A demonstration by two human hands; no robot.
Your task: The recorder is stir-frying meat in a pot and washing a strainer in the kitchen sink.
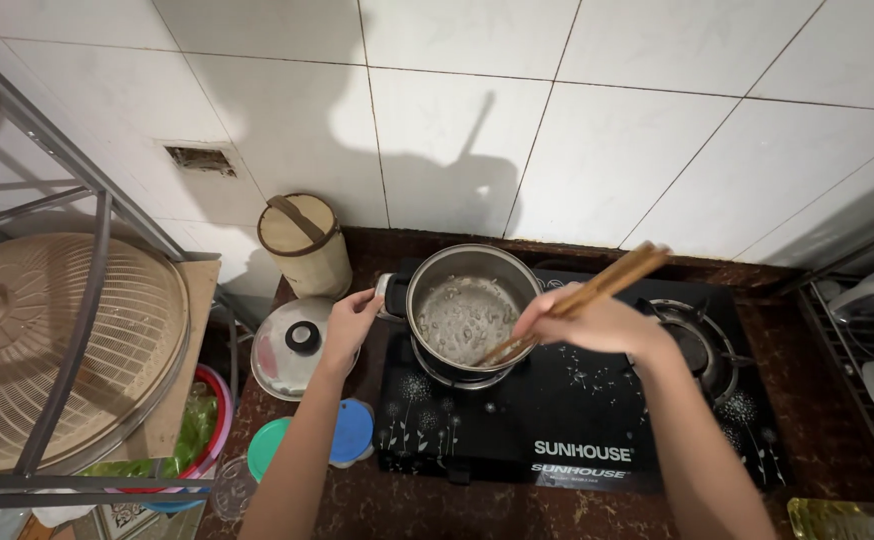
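Bottom of frame, nearest the camera: both bare forearms reach up from the lower edge toward a black glass gas stove (557, 420) that sits on a dark brown mottled counter (807, 420). Lower left, just beside the left forearm, lie a green lid (265, 445) and a blue lid (353, 432), partly overlapping, set aside off the stove. Left of these, a red-rimmed bowl (212, 420) holds green leaves, half hidden under a wire rack carrying a large beige mesh food cover (47, 340). Middle of frame: the left hand (350, 322) closes its fingers around the pot's side handle, likely to steady the pot against the stirring. The steel pot (469, 312) stands on the left burner, centre of frame, holding pale bubbling contents. The right hand (597, 322) is clamped on a pair of wooden chopsticks (582, 300), pinched together with tips down inside the pot, upper ends angled toward the upper right; the slant keeps the hand off to the pot's side rather than above it. The pot's glass lid (292, 345) with black knob rests flat on the counter left of the pot. The right burner (697, 345) is bare. Farther back, a beige cylindrical container (307, 243) with brown strap stands against the white tiled wall (577, 130). Far right edge, a dish rack (872, 360) holds pale crockery.
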